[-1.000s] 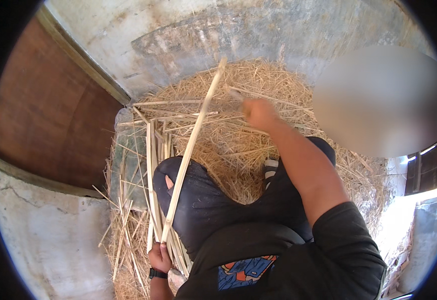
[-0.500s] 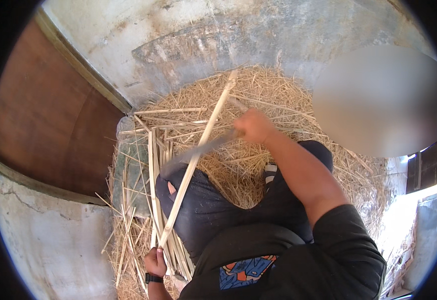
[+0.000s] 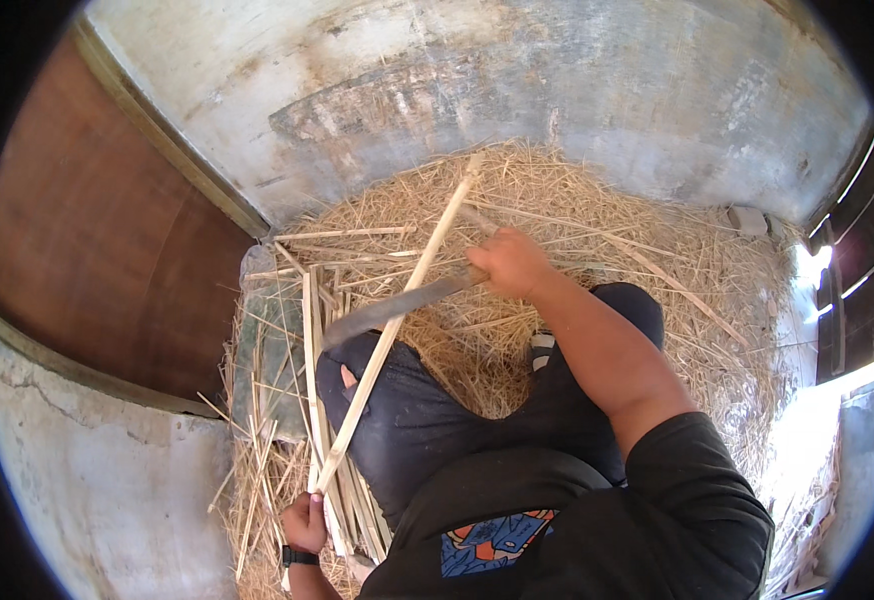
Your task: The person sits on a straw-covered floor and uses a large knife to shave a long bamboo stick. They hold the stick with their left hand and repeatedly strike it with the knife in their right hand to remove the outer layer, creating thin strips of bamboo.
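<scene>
See 1 brown panel (image 3: 107, 230) at far L; 1 long pale strip (image 3: 365, 395), diag. over L knee (image 3: 397, 385); 1 curved blade (image 3: 439, 290) crossing strip. Pinching strip's lower end in L hand (image 3: 304, 522), gripping blade's handle (image 3: 475, 274) in R hand (image 3: 512, 262). Also 1 dark wristwatch (image 3: 300, 556).

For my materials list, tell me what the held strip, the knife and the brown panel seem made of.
Strip: probably bamboo or wood, unpainted, from its pale straw colour. Knife: blade likely steel, being thin and dull grey. Brown panel: possibly plywood, with faint streaks.
</scene>
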`<state>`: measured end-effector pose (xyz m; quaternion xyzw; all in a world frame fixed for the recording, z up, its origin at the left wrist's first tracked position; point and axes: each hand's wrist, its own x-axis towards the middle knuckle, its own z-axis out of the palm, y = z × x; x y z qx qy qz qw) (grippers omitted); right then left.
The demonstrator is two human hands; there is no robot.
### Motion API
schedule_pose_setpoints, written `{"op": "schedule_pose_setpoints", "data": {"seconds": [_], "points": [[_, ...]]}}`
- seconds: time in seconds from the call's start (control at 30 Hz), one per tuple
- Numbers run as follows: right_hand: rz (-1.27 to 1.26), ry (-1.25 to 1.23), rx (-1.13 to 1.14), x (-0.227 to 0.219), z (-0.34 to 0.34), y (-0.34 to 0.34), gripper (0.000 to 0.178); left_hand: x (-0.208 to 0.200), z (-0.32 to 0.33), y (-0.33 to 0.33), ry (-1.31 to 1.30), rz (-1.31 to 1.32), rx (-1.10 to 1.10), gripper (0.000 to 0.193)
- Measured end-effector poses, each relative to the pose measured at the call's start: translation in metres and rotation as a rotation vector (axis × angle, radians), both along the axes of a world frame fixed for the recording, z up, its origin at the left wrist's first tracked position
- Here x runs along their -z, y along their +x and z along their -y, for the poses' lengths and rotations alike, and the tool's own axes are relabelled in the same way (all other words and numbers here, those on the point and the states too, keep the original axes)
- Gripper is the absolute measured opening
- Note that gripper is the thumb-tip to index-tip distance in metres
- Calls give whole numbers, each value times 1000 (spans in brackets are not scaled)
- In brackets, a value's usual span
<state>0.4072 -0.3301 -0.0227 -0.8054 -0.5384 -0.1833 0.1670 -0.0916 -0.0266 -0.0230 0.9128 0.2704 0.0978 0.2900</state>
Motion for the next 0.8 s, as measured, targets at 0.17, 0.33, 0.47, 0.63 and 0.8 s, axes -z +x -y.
{"op": "schedule_pose_setpoints", "data": {"seconds": [0.17, 0.33, 0.47, 0.63, 0.8], "points": [[-568, 317, 838, 2, 28, 23, 26, -42, -4, -14, 189, -86, -15, 49], [-942, 445, 1019, 32, 37, 62, 43, -40, -9, -14, 94, 118, -45, 51], [-966, 680, 876, 23, 27, 61, 47, -36, -11, -2, 115, 139, -94, 51], [-1130, 901, 646, -6, 18, 45, 34, -40, -8, 7, 200, 80, -92, 50], [-1523, 1134, 220, -31, 9, 30, 26, -43, -8, 8, 263, 62, -65, 46]]}}
